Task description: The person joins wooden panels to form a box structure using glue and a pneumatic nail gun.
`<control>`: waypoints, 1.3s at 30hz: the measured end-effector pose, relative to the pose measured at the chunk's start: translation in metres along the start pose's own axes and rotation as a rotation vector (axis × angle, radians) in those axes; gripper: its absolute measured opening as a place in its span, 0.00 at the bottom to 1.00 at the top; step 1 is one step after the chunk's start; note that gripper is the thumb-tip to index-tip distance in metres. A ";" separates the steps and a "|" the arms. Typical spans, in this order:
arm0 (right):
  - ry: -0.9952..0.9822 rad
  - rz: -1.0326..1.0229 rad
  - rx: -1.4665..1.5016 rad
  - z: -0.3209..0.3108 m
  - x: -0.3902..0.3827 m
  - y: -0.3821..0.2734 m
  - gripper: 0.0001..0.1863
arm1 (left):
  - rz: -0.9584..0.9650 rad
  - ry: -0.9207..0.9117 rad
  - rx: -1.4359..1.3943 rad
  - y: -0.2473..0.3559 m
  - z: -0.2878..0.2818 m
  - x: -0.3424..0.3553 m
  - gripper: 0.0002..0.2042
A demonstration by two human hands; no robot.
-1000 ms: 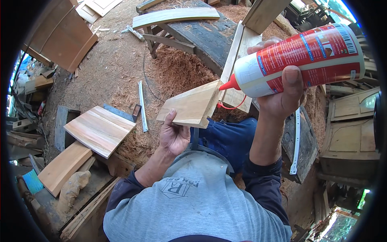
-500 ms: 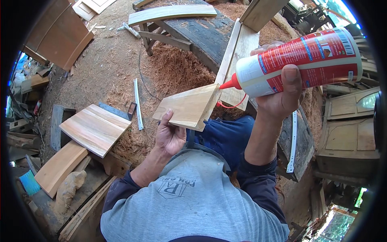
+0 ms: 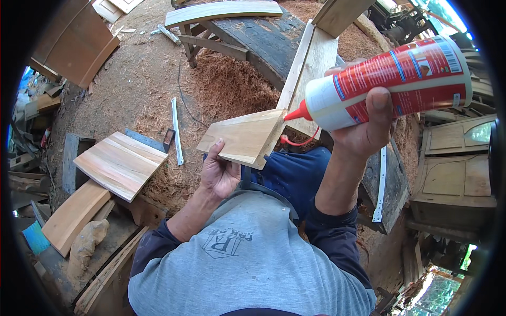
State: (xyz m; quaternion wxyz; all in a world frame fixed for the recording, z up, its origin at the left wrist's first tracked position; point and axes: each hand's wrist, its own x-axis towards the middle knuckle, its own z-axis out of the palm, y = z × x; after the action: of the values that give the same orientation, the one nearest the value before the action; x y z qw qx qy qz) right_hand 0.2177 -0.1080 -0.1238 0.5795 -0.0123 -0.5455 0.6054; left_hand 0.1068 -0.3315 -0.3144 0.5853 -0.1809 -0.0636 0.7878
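My left hand [image 3: 220,171] grips a light wooden board [image 3: 242,136] from its near edge, thumb on the top face and fingers beneath. The board is tilted, with its cut end toward the right. Wrapped around a large red and white glue bottle [image 3: 392,79] is my right hand [image 3: 366,124], thumb across the near side. The bottle lies nearly sideways, and its red nozzle [image 3: 298,112] points left at the board's upper right corner. I cannot tell whether the tip touches the wood. A red cap [image 3: 285,139] dangles on its strap below the nozzle.
A dark bench [image 3: 258,45] stands ahead with a curved board [image 3: 224,14] on it. Wood shavings [image 3: 226,89] heap beside it. At left lie a striped panel [image 3: 120,166] and a curved plank [image 3: 74,216]. A white metal strip [image 3: 380,184] rests at right, near a wooden cabinet [image 3: 453,168].
The whole scene has shifted slightly left in view. Both hands keep their holds, and the nozzle remains at the board's cut end.
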 end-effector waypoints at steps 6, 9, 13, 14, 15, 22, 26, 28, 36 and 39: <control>-0.041 0.057 0.159 0.003 -0.013 -0.003 0.27 | 0.016 0.063 0.081 -0.004 0.008 -0.004 0.20; -0.003 0.042 0.037 0.001 -0.013 -0.003 0.27 | 0.023 0.090 0.066 -0.004 0.009 -0.006 0.19; 0.009 0.065 -0.005 -0.001 -0.013 -0.002 0.28 | 0.053 0.147 0.096 -0.004 0.007 -0.007 0.19; 0.004 0.077 0.026 -0.001 -0.013 -0.002 0.28 | 0.066 0.159 0.116 -0.004 0.006 -0.007 0.19; 0.008 0.076 0.057 0.000 -0.015 -0.001 0.29 | 0.063 0.155 0.127 -0.004 0.005 -0.007 0.19; -0.309 0.122 0.152 0.003 -0.019 -0.003 0.37 | 0.075 0.170 0.149 -0.006 0.004 -0.005 0.19; -0.444 0.101 0.225 0.005 -0.020 0.000 0.40 | 0.083 0.161 0.138 -0.005 -0.004 -0.003 0.20; -0.454 0.119 0.303 0.008 -0.025 0.001 0.40 | 0.085 0.154 0.169 -0.001 -0.009 -0.001 0.27; -0.212 0.134 0.069 0.005 -0.026 -0.007 0.32 | 0.079 0.136 0.200 0.004 -0.009 -0.007 0.28; -0.250 0.150 0.164 0.002 -0.025 -0.003 0.32 | 0.110 0.162 0.174 0.000 -0.002 -0.009 0.21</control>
State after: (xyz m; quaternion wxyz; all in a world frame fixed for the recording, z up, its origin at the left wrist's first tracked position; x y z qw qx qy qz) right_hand 0.2265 -0.1283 -0.1365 0.4592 0.0696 -0.5596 0.6863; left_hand 0.1096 -0.3402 -0.3144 0.5578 -0.1955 0.0623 0.8042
